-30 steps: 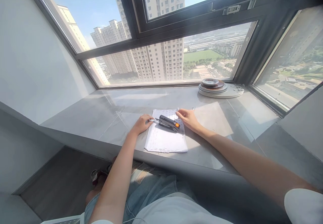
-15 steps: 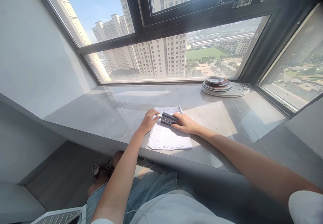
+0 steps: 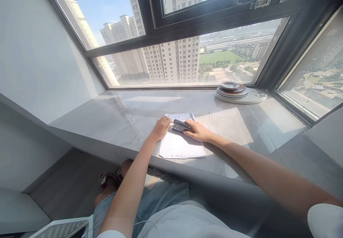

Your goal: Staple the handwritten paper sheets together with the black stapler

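Note:
A black stapler (image 3: pixel 181 125) lies over a stack of white paper (image 3: pixel 184 145) on the windowsill, its jaws parted and facing left. My right hand (image 3: pixel 197 130) is wrapped round the stapler's rear end. At the paper's left edge, my left hand (image 3: pixel 161 128) is closed, its fingertips pinching a bright white bit that looks like the paper's edge, right by the stapler's mouth. Rows of short dark marks, like staples, run along the paper's left side and top. The fingertips of the left hand are partly hidden.
A stack of plates (image 3: pixel 232 90) rests on a larger pale board (image 3: pixel 255 96) by the window frame. Two tiny staple-like bits (image 3: pixel 210 113) lie on the grey sill (image 3: pixel 144 104), right of the paper. A white perforated container (image 3: pixel 65 227) stands at lower left.
The view has shifted slightly. My left fingertips have come closer to the stapler's mouth, with the white bit between them. My right hand keeps its hold on the stapler.

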